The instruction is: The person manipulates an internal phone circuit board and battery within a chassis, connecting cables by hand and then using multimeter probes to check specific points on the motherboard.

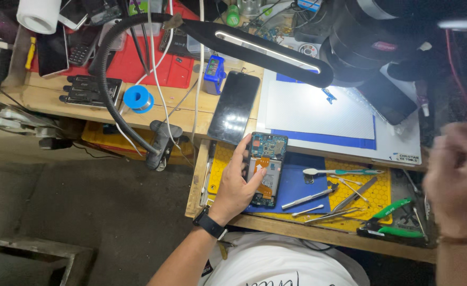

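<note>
My left hand [238,182] grips an opened phone [268,164] by its left edge, holding it over the blue mat [299,182]. The phone's back is off, so a circuit board, an orange flex cable and the battery show. My right hand [458,177] hangs blurred at the right, above the pliers, and I see nothing in it. A detached dark phone screen [234,107] lies on the wooden bench just above the opened phone.
A black gooseneck lamp [268,50] arches over the bench. A toothbrush [344,172], tweezers [331,214], metal picks and green-handled pliers [389,220] lie on the yellow mat [376,190]. A white mat [318,111], blue solder spool [138,98] and red tray [172,69] sit behind.
</note>
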